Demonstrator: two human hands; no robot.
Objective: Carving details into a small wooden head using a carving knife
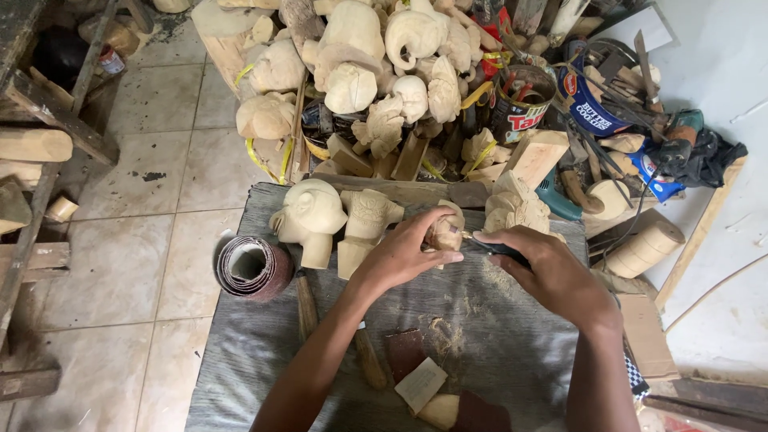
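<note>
tool tip [472,238] perhaps hidden, forearms cut off

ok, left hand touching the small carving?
Touching. The head view shows the left hand with fingers wrapped round the small carving, thumb pressed along its underside; no gap visible.

- Soft, even daylight fills the scene, brightest at the right edge of the frame, where the pale wall [732,72] nearly washes out.
- The upper left corner falls dim around dark timber planks [48,112].
- Shadows stay faint and short beneath the heap of pale carved wooden figures [360,72].
- Focus holds sharp at centre on the grey woven mat [496,336].
- Wide-angle bending curves lines towards the frame edges.
- No glare or motion blur shows.
</note>
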